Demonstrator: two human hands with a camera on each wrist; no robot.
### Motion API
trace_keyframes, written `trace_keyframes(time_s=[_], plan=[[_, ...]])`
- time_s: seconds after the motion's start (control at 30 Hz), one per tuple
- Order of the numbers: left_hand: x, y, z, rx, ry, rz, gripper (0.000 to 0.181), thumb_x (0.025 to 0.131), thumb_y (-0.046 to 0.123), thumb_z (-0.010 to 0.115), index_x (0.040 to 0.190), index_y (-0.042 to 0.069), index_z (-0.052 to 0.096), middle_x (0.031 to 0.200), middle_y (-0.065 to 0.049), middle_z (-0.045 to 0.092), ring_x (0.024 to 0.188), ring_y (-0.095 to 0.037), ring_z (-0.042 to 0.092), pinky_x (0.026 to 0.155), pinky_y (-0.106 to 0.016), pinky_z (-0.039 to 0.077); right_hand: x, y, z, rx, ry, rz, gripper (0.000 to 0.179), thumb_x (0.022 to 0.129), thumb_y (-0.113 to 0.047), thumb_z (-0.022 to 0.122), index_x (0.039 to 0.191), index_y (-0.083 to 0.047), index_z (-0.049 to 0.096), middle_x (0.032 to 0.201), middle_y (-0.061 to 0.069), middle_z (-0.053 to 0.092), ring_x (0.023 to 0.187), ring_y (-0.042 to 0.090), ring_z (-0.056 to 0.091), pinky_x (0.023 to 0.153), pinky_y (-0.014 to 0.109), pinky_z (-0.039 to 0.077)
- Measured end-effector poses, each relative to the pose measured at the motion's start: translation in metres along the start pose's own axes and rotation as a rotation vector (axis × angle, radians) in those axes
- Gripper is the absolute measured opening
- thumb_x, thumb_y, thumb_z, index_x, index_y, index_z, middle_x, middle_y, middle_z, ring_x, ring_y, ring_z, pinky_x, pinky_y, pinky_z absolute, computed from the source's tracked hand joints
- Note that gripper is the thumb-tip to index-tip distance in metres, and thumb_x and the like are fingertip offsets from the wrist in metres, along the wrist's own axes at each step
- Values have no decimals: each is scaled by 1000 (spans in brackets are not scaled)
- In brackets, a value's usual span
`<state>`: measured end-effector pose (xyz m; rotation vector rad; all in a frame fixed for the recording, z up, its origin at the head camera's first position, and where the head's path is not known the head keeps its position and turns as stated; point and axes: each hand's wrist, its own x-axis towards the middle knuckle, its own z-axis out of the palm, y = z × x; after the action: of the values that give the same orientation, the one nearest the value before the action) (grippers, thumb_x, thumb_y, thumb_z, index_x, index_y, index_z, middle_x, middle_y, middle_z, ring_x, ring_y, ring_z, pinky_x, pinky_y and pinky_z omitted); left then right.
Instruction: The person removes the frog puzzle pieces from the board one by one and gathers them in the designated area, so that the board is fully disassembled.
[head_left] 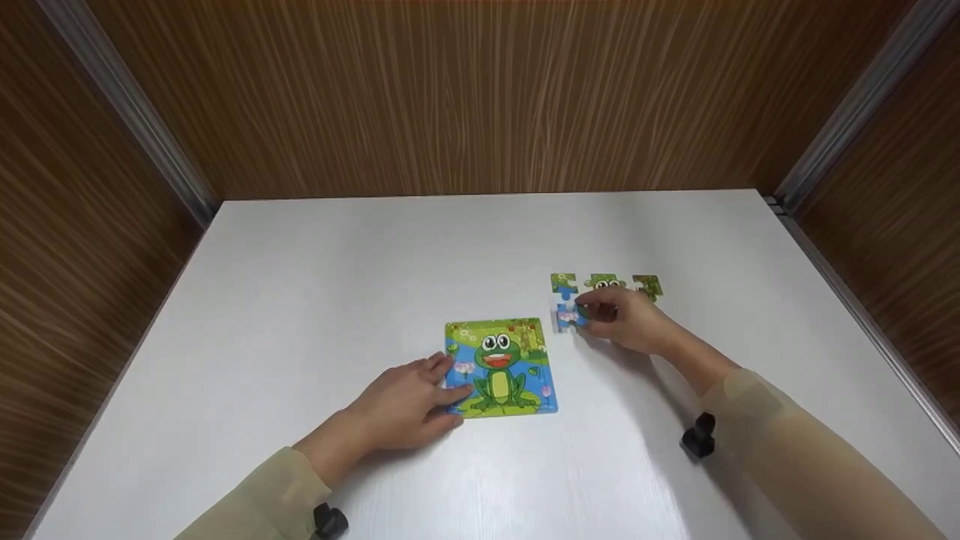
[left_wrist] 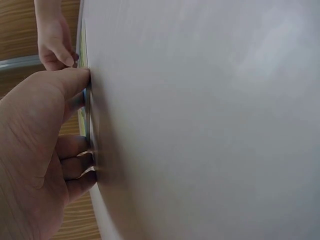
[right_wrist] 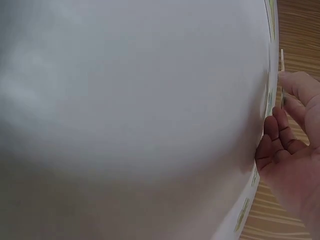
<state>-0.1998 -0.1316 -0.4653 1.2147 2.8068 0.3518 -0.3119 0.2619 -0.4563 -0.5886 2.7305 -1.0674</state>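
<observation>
While the left hand [head_left: 409,401] rests spread at the frog board's [head_left: 501,371] left edge, probably to steady it, the right hand [head_left: 630,321] pinches a flower piece [head_left: 568,316]. Other pieces [head_left: 564,284] lie nearby, likely for easy reach

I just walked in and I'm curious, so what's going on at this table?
A person's left hand rests at the left edge of a frog picture board, which lies flat on the white table. Their right hand pinches a puzzle piece showing a pink flower on blue, holding it just off the table, to the right of the board. Other loose pieces lie just beyond that hand, apart from the board.
</observation>
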Motion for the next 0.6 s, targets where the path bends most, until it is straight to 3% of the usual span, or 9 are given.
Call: trace_keyframes(time_s=[0.23,0.6], plan=[[0,-1,1,-16,-11,-14,47,106,44,58,147,23,67,154,-30,48,147,-43,46,115,-54,44,1,3,4,-9,-20,44,42,92,-6,81,133,-1,72,118,12,67,102,25,58,85,31,50],[0,-1,1,-6,-16,-8,48,106,46,57,147,22,67,154,-30,49,146,-44,47,114,-55,45,1,7,5,16,-28,64,43,92,-11,82,133,-5,73,118,11,66,105,26,57,89,34,48]])
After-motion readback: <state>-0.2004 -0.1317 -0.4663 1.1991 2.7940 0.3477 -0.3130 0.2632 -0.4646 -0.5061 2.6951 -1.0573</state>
